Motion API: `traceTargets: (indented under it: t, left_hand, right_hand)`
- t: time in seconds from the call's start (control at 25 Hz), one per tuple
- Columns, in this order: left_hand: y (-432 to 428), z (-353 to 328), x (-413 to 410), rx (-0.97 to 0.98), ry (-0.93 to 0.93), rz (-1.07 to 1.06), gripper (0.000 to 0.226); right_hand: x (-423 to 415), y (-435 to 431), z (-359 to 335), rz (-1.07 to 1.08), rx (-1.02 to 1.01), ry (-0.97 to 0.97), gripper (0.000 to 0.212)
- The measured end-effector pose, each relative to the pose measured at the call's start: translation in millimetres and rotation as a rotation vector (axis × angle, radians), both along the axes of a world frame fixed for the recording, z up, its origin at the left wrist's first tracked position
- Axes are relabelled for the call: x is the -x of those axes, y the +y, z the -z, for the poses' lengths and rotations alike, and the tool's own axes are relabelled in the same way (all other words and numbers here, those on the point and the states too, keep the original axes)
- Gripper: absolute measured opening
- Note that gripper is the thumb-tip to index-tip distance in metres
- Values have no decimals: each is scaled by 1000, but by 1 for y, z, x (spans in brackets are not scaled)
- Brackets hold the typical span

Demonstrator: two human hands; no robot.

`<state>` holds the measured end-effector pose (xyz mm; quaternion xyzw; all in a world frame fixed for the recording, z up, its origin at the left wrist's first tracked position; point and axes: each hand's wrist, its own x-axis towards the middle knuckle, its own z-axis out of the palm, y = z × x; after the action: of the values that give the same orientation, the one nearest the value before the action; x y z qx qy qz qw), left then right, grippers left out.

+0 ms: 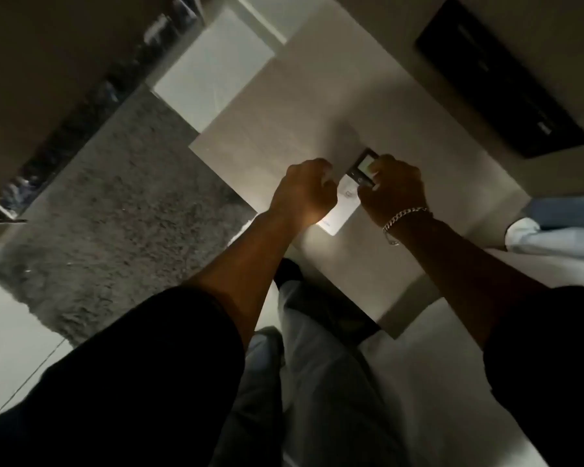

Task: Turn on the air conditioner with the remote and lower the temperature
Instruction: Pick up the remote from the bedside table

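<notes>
The pale table top is bare and open from 10 to 12 o'clock of the two hands, so a hand can pass freely there. At 2 o'clock a flat black device lies on the surface, well apart. At 3 o'clock a blue and white cloth closes the table edge. At 9 o'clock, off the table, the grey rug is open.

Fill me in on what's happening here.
A person stands over a pale table in a dim room, holding a white remote in both hands. The left hand grips its left side; the right hand, with a bracelet at the wrist, has its fingers on the dark top part by the small screen. The air conditioner is not in view, so whether it is on cannot be told.
</notes>
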<state>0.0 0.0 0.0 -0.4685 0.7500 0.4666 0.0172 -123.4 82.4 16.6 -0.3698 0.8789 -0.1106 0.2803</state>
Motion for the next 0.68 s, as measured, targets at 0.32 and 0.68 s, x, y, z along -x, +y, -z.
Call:
traceTargets:
  t: [0.32,0.68]
  left_hand:
    - [11,38,42,-48,-41,-127,14]
    - [-73,-88,-41,-232,222,-595,16]
  right_hand:
    - [-13,-1,51,617,163,-283,58]
    - [-55,-91,-65,382,328,-612,32]
